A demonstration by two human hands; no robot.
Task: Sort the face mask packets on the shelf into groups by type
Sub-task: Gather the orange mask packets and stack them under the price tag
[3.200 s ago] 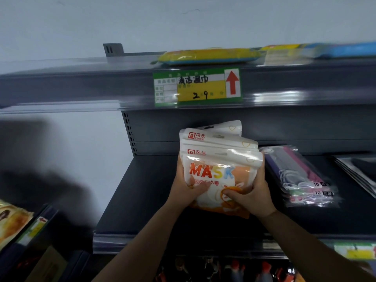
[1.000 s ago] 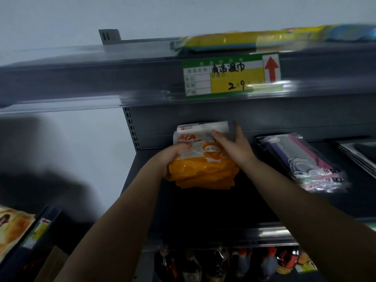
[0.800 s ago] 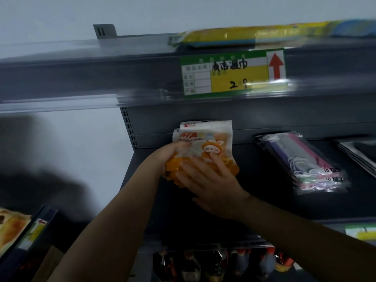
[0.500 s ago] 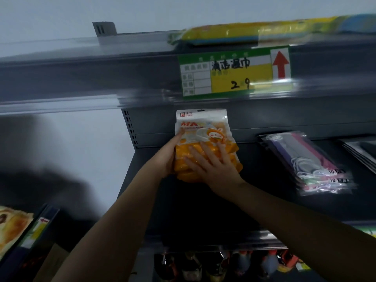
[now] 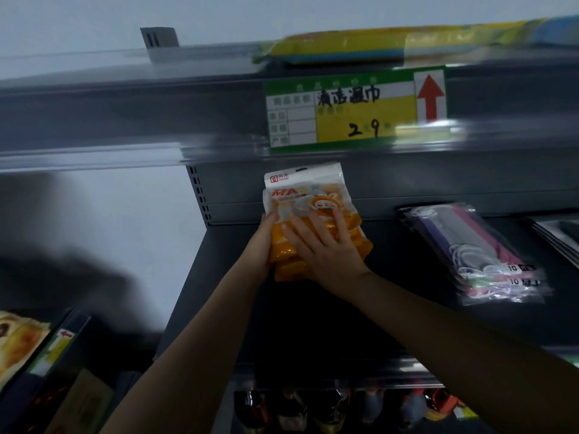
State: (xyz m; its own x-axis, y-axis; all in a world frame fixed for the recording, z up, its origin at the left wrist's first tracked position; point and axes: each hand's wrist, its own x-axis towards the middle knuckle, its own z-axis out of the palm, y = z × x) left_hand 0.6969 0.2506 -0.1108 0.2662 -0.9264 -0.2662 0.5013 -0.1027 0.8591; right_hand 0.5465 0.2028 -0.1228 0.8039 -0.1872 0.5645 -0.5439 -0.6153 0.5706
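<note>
A stack of white-and-orange mask packets lies at the back left of the dark shelf, against the rear panel. My left hand grips the stack's left edge. My right hand lies flat on top of it, fingers spread, covering its lower half. To the right, apart from my hands, lies a pile of clear packets with purple, grey and pink masks. Dark flat packets show at the far right edge.
An upper shelf overhangs, with a green-and-yellow price label and yellow packs on top. Bottles stand on the level below. A snack rack is at lower left.
The stack went from held up in both hands to lying at the shelf's back left. My right hand moved from its far edge to lying flat on top.
</note>
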